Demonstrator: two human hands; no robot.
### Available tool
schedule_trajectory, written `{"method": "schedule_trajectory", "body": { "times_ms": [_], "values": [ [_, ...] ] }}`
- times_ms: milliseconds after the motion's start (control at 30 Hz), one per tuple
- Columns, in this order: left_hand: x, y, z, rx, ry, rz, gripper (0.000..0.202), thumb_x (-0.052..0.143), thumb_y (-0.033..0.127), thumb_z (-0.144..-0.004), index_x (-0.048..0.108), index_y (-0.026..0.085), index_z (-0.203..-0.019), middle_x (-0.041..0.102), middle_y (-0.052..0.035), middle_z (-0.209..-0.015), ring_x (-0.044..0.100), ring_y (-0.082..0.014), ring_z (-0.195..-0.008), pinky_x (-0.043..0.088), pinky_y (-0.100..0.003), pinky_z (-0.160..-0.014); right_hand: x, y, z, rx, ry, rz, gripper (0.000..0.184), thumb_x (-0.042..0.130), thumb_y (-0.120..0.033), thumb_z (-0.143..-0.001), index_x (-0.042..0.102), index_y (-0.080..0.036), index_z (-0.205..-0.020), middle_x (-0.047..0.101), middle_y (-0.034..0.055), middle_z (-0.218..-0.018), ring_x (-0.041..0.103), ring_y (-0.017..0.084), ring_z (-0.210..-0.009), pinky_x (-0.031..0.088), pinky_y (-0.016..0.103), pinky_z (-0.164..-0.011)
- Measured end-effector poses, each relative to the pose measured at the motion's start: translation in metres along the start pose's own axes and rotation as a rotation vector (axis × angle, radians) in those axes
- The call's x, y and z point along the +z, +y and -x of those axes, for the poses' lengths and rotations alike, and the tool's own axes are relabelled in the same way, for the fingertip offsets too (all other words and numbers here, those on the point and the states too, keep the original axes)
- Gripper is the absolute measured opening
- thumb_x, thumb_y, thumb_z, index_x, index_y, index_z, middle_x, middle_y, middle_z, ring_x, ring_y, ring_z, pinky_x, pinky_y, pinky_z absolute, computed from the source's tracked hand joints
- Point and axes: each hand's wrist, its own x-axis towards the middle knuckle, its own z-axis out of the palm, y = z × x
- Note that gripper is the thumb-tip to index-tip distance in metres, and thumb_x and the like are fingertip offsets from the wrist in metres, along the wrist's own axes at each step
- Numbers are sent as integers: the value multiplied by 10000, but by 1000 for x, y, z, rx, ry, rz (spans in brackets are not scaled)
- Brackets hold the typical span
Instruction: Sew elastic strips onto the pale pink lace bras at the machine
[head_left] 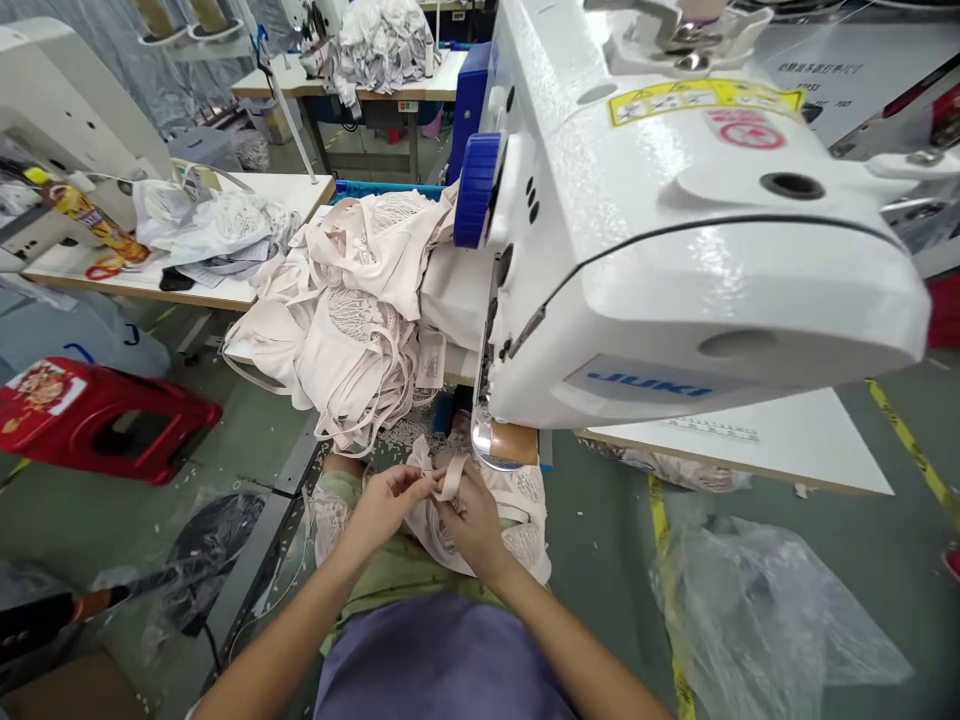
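Note:
My left hand (386,505) and my right hand (471,515) meet over my lap, both pinching a pale pink elastic strap (452,478) of a lace bra piece (517,525) that lies across my knees. The fingers of both hands are closed on the strap. Just above them the white JUKI sewing machine (675,250) juts out over its table, its needle end close to the strap. A heap of pale pink lace garments (352,300) with dangling straps lies on the table to the left of the machine.
A red plastic stool (105,420) stands on the floor at left. Clear plastic bags (757,610) lie at lower right by a yellow floor line. Other tables with white fabric piles (217,225) and a second sewing machine (67,110) stand behind.

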Motion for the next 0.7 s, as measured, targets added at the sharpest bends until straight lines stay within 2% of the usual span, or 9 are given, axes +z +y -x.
{"method": "schedule_trajectory", "body": {
  "times_ms": [33,100,167,233,333,400,533,700],
  "values": [
    [6,-4,0,1,-6,25,368,540,512,-906,663,169,-857,631,-26,-772,562,-175,-701,447,-262,-637,-2,3,4,-92,-43,108,101,572,-235,-909,670,-221,-889,631,72,-973,605,218,-914,509,372,-805],
    [13,-8,1,6,24,61,369,515,500,-929,668,168,-878,636,-23,-799,568,-174,-737,451,-257,-669,-10,4,8,-168,-81,206,98,582,-230,-901,679,-223,-897,618,80,-989,606,222,-930,520,374,-804],
    [14,-8,3,15,62,72,353,519,487,-939,674,170,-915,632,-15,-815,559,-166,-752,437,-248,-684,-19,1,9,-164,-53,224,71,624,-264,-882,670,-223,-916,613,72,-954,608,216,-902,532,359,-782],
    [12,-4,6,27,52,69,342,537,482,-940,688,177,-974,638,-13,-832,553,-162,-755,423,-239,-674,-30,-8,5,-142,-29,235,140,630,-296,-890,667,-221,-1002,620,56,-896,608,187,-791,536,323,-708],
    [8,7,12,33,-30,94,345,538,481,-948,698,189,-1040,642,-15,-839,548,-161,-753,419,-234,-659,-40,-24,-7,-115,-115,316,284,583,-304,-934,643,-223,-1199,655,53,-906,597,151,-682,521,290,-637],
    [6,15,15,22,-67,130,352,528,485,-953,692,192,-1060,640,-17,-840,546,-163,-754,425,-237,-665,-42,-31,-14,-114,-169,343,305,566,-294,-946,641,-222,-1232,677,62,-955,611,146,-682,522,286,-647],
    [9,28,17,3,-75,105,351,491,478,-964,679,192,-1042,651,-30,-886,570,-184,-816,442,-253,-713,-39,-33,-18,-144,-108,291,226,584,-267,-944,693,-217,-1136,699,65,-969,651,160,-745,535,290,-694],
    [23,32,8,94,32,-143,384,413,477,-979,602,184,-816,560,0,-737,506,-163,-695,382,-253,-635,-35,-24,-6,-225,-46,279,191,545,-220,-955,732,-256,-948,718,59,-871,670,194,-818,537,322,-732]
  ]
}}
